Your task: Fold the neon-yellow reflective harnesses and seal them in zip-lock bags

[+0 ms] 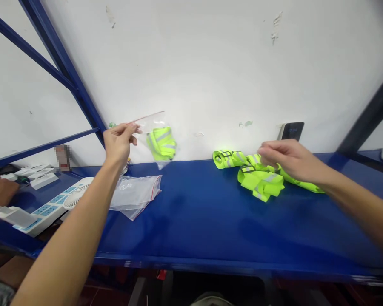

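Note:
My left hand point(120, 138) pinches the upper edge of a clear zip-lock bag point(150, 123) and holds it up in front of the wall. Inside that bag sits a folded neon-yellow reflective strap point(162, 143) with grey stripes. Over on the right, my right hand point(284, 155) is closed and slightly blurred, its fingertips curled out of sight. It hovers above or just before several neon reflective straps point(261, 182) with black buckles; whether it touches them I cannot tell. Below my left wrist a small stack of zip-lock bags point(135, 193) lies on the blue shelf point(191, 221).
A white power strip point(47, 208) with a small fan point(78, 196) and a plugged-in charger point(17, 216) lies to the left. White boxes point(43, 178) are behind it. A phone point(292, 131) leans on the wall. Another person's hand point(0, 189) shows at the far left.

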The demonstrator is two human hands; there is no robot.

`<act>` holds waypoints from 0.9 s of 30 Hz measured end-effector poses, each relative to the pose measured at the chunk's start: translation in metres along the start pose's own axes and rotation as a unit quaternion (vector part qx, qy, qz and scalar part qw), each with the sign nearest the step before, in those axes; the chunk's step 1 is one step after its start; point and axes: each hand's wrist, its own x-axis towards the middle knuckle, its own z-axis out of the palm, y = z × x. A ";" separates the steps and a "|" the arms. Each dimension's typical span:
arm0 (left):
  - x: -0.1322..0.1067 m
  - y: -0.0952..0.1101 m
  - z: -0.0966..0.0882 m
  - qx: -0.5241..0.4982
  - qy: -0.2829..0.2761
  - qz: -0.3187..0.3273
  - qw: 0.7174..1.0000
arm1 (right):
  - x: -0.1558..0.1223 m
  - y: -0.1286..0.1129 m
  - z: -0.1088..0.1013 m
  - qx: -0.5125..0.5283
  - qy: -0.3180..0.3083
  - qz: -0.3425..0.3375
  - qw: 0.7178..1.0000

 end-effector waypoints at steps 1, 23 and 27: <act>0.005 -0.008 -0.006 0.020 0.015 0.002 1.000 | -0.002 0.005 -0.001 -0.005 0.016 0.008 1.000; -0.089 -0.056 0.068 0.364 -0.470 0.032 0.803 | -0.027 0.056 -0.015 -0.187 -0.100 0.028 0.977; -0.099 -0.061 0.074 0.437 -0.395 -0.026 0.808 | -0.027 0.079 0.008 -0.266 -0.184 0.021 0.946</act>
